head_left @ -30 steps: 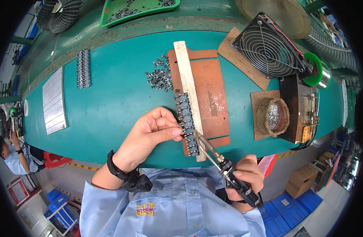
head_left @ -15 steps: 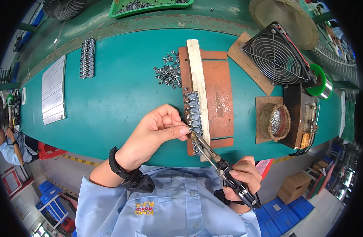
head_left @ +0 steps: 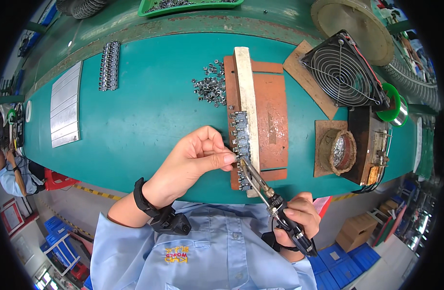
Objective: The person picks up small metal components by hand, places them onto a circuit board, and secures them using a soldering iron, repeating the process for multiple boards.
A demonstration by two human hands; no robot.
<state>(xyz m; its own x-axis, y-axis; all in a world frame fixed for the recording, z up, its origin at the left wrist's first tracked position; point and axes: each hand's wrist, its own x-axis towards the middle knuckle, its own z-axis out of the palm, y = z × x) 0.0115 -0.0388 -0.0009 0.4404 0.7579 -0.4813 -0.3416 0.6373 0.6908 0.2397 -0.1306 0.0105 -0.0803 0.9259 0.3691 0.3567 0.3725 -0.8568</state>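
Note:
My right hand (head_left: 301, 217) grips the dark handle of a soldering iron (head_left: 280, 208), which has a thin metal tube alongside its barrel. Its tip points up and left to a strip of small circuit boards (head_left: 240, 130). My left hand (head_left: 200, 152) is closed in a pinch at the strip's left edge, beside the iron's tip. A small metal part (head_left: 238, 157) shows faintly at its fingertips, mostly hidden. The strip lies along a pale bar (head_left: 245, 87) on a reddish-brown board (head_left: 272, 111).
Loose small metal parts (head_left: 210, 89) lie left of the brown board. Another board strip (head_left: 109, 65) and silvery flat plates (head_left: 66, 106) are farther left. To the right stand a fan (head_left: 339, 72), a solder spool (head_left: 398, 106) and a round pot (head_left: 342, 152).
The whole scene has shifted slightly in the picture. Both hands stay at the strip, and the iron's tip remains beside my left fingertips, a little higher along the boards.

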